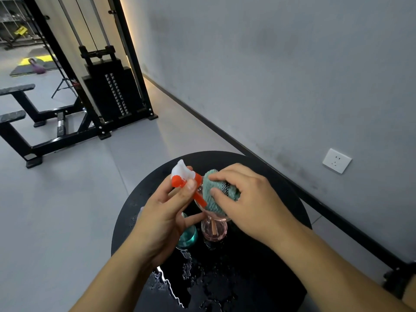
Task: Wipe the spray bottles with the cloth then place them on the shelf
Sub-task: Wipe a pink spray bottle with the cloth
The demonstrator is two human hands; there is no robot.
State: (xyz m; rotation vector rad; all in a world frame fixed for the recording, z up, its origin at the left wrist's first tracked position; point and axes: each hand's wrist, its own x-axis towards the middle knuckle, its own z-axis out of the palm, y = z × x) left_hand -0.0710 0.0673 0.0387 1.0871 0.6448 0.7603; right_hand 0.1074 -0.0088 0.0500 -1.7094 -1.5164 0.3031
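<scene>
A clear pink spray bottle (213, 228) with a white and orange trigger head (183, 174) is held above the round black table (281, 199). My left hand (166, 212) grips its neck just under the trigger. My right hand (249, 199) holds a teal cloth (216, 194) pressed around the bottle's shoulder. A second bottle, teal and clear (188, 238), stands on the table partly hidden behind my left hand. No shelf is in view.
Water drops and a puddle (180, 282) lie on the table's near side. A grey wall with a white socket (336, 161) runs along the right. A black cable weight machine (112, 91) and benches stand on the grey floor at left.
</scene>
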